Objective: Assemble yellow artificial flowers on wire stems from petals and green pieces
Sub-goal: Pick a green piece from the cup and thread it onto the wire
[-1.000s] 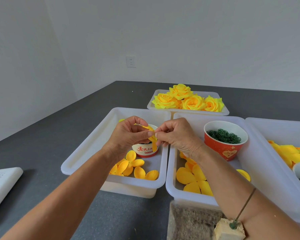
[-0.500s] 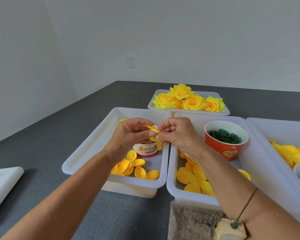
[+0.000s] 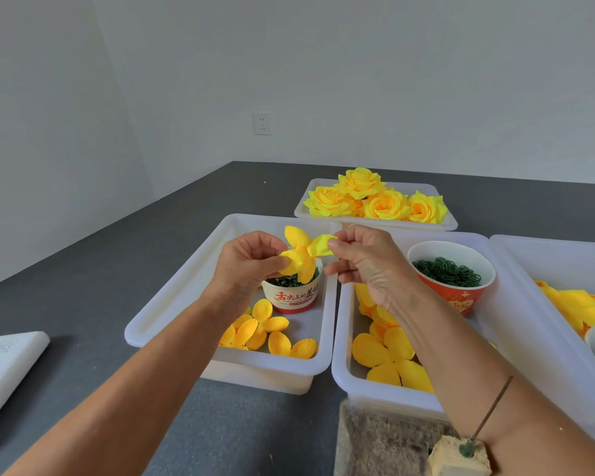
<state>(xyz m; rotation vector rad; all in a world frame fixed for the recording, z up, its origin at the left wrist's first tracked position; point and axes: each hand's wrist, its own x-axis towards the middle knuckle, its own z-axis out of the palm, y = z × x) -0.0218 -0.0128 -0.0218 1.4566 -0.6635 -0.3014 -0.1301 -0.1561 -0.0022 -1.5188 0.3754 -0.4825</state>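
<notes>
Right now you are opening out a yellow petal piece [image 3: 299, 257] — the early part of building one flower, as I judge it. Your left hand [image 3: 246, 266] pinches the piece near its middle, thumb and fingers curled round it, and your right hand [image 3: 364, 261] pinches the tip of one lobe between thumb and forefinger, its other fingers loosely curled. The piece hangs in the air between your hands, above the small cup of dark green pieces [image 3: 292, 293] that stands in the left white tray [image 3: 186, 290].

Next, I judge, the spread piece has to go onto a wire stem [image 3: 492, 410]; one stands in the foam block [image 3: 459, 458] at the bottom edge, near your right forearm. That calls for finding the centre of the piece — I cannot see a hole from here — and keeping the lobes from folding back. More loose petal pieces [image 3: 389, 355] lie in the middle tray, green rings fill the red cup [image 3: 450, 280], and finished yellow roses [image 3: 375, 201] sit in the far tray.

Half a second ago the piece was bunched small between your fingertips, which nearly touched; now your hands have drawn apart and the lobes are fanned open.
</notes>
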